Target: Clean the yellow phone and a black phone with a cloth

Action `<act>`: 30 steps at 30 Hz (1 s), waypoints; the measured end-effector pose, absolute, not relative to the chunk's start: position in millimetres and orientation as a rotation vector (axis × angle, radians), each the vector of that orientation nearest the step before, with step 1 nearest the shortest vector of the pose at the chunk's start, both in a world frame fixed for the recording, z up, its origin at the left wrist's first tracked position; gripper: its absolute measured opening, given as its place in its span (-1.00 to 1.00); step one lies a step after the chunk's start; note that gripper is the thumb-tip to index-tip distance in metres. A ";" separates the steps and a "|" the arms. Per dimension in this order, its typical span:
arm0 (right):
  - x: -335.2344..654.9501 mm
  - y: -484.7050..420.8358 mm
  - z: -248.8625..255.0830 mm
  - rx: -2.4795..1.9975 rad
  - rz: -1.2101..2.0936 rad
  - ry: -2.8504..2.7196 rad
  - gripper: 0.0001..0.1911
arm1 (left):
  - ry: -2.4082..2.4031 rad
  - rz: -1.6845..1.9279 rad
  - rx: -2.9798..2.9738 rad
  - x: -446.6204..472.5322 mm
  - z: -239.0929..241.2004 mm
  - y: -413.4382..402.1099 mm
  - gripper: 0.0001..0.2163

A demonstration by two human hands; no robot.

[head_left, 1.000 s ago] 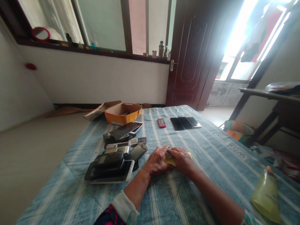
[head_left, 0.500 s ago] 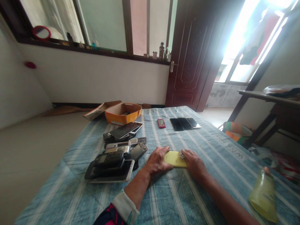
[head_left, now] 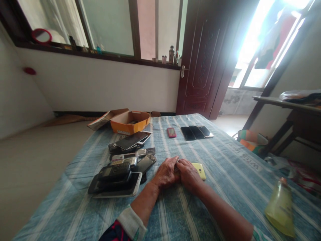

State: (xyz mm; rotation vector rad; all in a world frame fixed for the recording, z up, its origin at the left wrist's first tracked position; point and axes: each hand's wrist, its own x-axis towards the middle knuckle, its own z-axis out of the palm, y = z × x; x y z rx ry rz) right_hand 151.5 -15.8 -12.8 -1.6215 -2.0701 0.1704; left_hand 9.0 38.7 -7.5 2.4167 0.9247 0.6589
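Observation:
A yellow mobile phone [head_left: 200,170] lies on the striped cloth, its back with the camera hole facing up. Only its right end shows; both hands cover the rest. My left hand [head_left: 166,173] is closed around the phone's left end. Over the phone's left and middle part lies my right hand [head_left: 188,174], fingers bent and meeting the left hand's fingers. A small whitish wad, cloth or tissue, shows at the right fingertips, mostly hidden. Left of my hands is a pile of old phones, with a black keypad phone [head_left: 114,171] on a large white-edged one [head_left: 136,184].
Ahead lie a pink phone [head_left: 172,133] and three dark phones [head_left: 197,132] side by side. An open orange box [head_left: 130,126] stands at the far left of the table. A bottle of yellow liquid [head_left: 280,209] is at the right. Beyond is a brown door [head_left: 198,67].
My right hand has slid left along the phone, from its right end to beside my left hand. The phone's right end is now uncovered. My left hand stays at the left end.

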 end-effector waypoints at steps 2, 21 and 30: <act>155.1 -15.4 -11.2 -1.620 0.170 -2.080 -0.67 | 0.922 0.648 2.416 9.0 -6.0 37.9 -0.28; 185.6 -67.5 -42.8 -1.676 -0.051 -1.975 -0.55 | 0.951 0.643 2.433 9.9 -4.5 36.2 -0.29; 154.1 -18.0 -9.8 -1.537 0.223 -2.098 -0.64 | 0.930 0.628 2.433 9.2 -1.9 37.4 -0.25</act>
